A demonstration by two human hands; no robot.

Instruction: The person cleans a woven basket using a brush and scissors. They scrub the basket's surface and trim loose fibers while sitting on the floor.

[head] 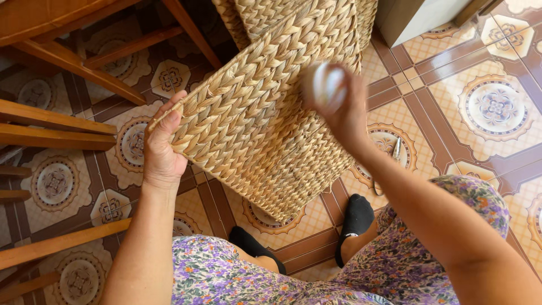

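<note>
Floor: patterned tiles in cream and brown lie under us, with wooden chair legs at the left.
Woven mat: we see a flat braided straw panel held up over the floor, its long axis running from lower centre to upper right, toward a stack of similar woven pieces.
Left hand: our left hand grips the panel's left edge, thumb on top, fingers hidden behind.
Right hand: our right hand is closed round a blurred white rounded object, pressed on the panel's upper right part.
Nearby: scissors lie on the tiles just right of the wrist; black-socked feet rest below the panel.
</note>
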